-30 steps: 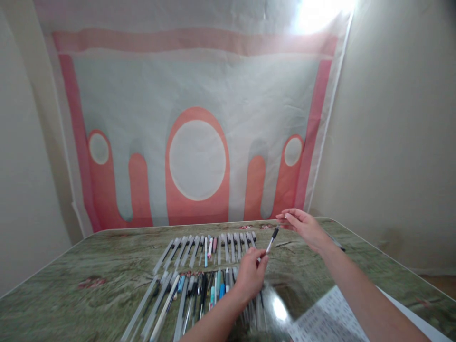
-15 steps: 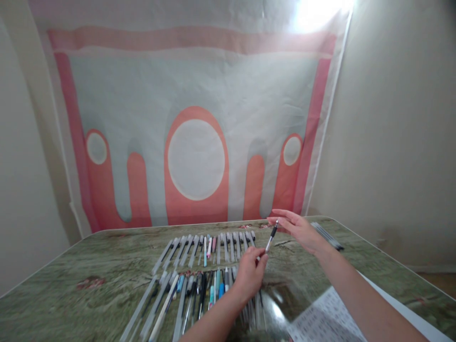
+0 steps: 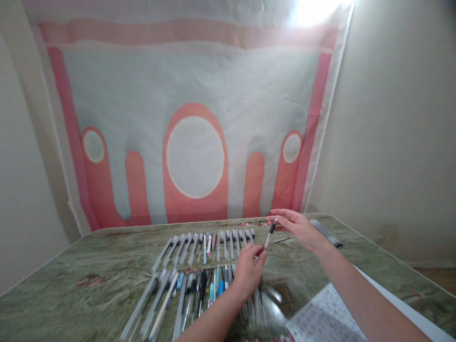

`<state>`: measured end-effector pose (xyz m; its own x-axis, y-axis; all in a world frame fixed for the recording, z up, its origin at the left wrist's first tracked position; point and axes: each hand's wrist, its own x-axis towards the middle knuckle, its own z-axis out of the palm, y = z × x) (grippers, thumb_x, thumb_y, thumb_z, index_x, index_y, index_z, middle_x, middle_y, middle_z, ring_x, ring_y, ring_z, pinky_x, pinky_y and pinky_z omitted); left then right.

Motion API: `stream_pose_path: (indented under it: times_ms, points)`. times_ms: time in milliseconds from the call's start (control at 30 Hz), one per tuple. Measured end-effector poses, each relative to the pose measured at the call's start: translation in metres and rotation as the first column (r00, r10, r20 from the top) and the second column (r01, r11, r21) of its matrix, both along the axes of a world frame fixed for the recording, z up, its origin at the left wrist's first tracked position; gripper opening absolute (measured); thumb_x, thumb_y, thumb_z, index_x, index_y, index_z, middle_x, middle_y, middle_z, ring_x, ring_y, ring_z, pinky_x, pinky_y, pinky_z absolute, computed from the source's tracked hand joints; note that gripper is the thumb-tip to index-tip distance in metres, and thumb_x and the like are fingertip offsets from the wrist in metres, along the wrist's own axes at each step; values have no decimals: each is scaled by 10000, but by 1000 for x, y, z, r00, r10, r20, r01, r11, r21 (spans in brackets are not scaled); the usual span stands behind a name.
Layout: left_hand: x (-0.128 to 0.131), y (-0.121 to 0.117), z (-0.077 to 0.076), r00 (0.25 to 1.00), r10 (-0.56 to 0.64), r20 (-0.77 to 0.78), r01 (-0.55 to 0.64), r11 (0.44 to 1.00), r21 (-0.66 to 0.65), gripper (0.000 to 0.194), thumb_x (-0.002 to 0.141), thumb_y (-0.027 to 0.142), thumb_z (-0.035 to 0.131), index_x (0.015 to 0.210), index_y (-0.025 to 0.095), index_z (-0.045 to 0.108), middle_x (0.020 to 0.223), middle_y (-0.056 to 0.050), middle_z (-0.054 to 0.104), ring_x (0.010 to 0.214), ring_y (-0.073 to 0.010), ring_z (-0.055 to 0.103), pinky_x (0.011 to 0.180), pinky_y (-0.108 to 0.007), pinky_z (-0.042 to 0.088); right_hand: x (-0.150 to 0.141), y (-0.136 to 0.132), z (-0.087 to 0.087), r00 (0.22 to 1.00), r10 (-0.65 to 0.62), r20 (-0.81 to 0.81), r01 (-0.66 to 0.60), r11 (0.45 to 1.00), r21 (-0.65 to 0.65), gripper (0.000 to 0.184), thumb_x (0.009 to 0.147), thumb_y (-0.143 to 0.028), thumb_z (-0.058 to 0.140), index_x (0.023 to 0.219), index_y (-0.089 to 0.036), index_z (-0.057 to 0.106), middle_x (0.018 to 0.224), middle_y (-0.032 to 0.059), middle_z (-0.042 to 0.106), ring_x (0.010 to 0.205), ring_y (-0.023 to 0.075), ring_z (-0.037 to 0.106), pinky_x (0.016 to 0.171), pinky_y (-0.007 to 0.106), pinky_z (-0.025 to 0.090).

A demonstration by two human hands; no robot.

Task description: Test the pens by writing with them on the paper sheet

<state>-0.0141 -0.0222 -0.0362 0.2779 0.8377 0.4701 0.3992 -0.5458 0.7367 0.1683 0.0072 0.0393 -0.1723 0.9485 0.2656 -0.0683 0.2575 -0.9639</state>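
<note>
My left hand (image 3: 249,266) is closed round the lower end of a pen (image 3: 271,231) with a clear barrel and a black grip. The pen slants up to the right above the table. At its upper end, the thumb and forefinger of my right hand (image 3: 294,228) pinch the small tip, while the other fingers stretch outward. Under my left forearm lies a front row of mixed pens and markers (image 3: 203,289), partly covered by the arm. Behind it runs a second row of mostly clear pens (image 3: 194,249), with a few pink and light blue ones among them.
A few grey sticks, perhaps pens (image 3: 326,232), lie at the far right of the green patterned table (image 3: 53,275). Printed paper (image 3: 320,313) and a white sheet lie under my right forearm. A pink and grey cloth (image 3: 195,156) hangs behind the table.
My right hand has moved left and slightly down, bringing its small tip from beside the pen onto the pen's upper end. My left hand keeps its hold on the pen.
</note>
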Motion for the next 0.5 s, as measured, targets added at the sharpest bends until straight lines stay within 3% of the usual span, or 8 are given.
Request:
stream_pose_path:
  times_ms: [500]
  points:
    - [3,-5,4,998,-38,50,40,999,-28,215,824,271,413,866,173,600,792,-35,530,750,-137,483,666,-245,363,-6,1,-5,998,-56,-29,56,998,-1,389,702,-387,619,1013,-161,557,924,97,670,853,203,618,734,353,500]
